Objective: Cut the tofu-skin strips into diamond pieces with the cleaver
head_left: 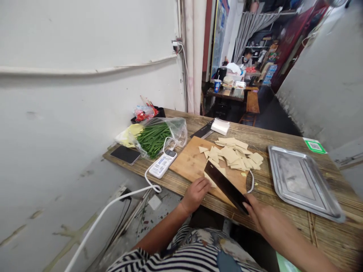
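My right hand [262, 215] is closed round the handle of a dark-bladed cleaver [225, 185], whose blade slants up and left over the wooden cutting board [184, 158]. Beside the blade, my left hand [196, 194] rests at the board's near edge, fingers curled down onto a pale tofu sheet [210, 180]. More of that stack shows beyond the blade; the blade hides its middle. Farther back on the board lies a loose heap of cut tofu pieces [234, 155], some triangular, some squarish. Whether the edge touches the sheet I cannot tell.
A metal tray [272, 172] lies on the right, by thin sticks [312, 226]. Left are green chives [154, 138] in a plastic bag, a phone [125, 154] and a corded power strip [163, 164]. Behind the board lie a dark flat blade [202, 130] and white paper [220, 126].
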Available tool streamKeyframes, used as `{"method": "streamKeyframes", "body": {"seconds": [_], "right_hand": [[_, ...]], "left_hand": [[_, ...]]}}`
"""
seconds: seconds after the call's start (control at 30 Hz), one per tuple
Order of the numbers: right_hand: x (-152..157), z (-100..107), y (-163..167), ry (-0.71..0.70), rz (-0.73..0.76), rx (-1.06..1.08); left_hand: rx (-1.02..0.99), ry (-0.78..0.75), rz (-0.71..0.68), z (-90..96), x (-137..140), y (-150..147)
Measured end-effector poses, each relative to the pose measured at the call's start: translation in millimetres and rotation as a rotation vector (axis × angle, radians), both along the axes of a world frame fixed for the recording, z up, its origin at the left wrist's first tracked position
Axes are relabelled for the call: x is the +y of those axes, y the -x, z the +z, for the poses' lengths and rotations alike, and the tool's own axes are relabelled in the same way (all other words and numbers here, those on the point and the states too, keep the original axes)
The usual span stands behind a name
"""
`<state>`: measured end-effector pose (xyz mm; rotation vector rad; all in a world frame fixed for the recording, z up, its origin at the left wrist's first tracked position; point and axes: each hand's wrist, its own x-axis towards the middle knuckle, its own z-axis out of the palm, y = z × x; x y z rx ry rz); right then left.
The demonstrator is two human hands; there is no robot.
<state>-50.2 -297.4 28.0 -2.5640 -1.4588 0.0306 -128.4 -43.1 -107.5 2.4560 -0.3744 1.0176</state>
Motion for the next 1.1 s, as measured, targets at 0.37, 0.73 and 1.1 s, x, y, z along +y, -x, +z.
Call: {"method": "streamKeyframes", "body": {"seconds": [0.37, 0.73, 1.1], "right_hand": [[2, -15, -12, 0.044, 0.041, -0.18], [5, -11, -11, 0.024, 0.071, -0.257], [6, -4, -13, 0.035, 0.056, -0.121]], "left_hand": [[-0.038, 0.028, 0.014, 7.2, -1, 0], [-0.031, 0.025, 0.01, 6.0, -1, 1], [-0.003, 0.036, 0.002, 7.9, -1, 1]]}}
